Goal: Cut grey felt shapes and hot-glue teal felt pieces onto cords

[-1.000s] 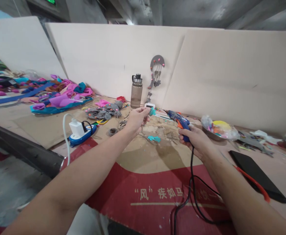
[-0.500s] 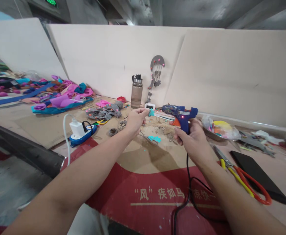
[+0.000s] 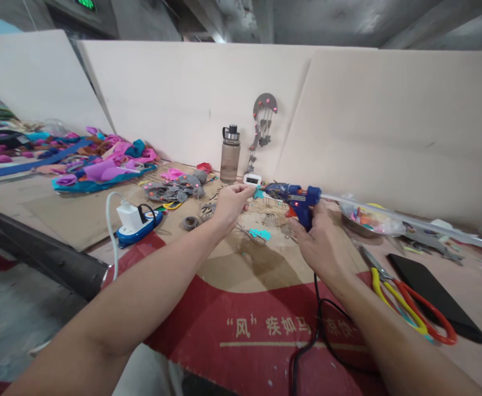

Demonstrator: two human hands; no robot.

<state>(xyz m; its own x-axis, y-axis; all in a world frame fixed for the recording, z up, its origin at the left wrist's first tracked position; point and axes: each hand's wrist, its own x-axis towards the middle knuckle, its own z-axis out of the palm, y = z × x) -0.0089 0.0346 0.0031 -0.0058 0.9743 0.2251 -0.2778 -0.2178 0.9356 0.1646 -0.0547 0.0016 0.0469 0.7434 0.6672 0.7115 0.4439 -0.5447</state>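
One turquoise piece [image 3: 258, 193] tight in left hand [image 3: 231, 205], glue gun [image 3: 302, 211] firmly in right hand [image 3: 322, 240]

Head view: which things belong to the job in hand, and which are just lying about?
Seemingly in the job: glue gun in the right grip, teal piece in the left grip, perhaps the loose teal pieces on the cardboard.

Seemingly just lying about: bottle, scissors, black slab, scraps.

single head-worn view, looking forward and down from over the near side of the work table [image 3: 478, 286], wide-angle, left hand [image 3: 231, 208] and right hand [image 3: 320, 239] near mid-frame, red-and-tan cardboard [image 3: 208, 324] nearer at lower center, pale panels [image 3: 162, 99] farther off, ceiling [image 3: 327, 22] along top edge
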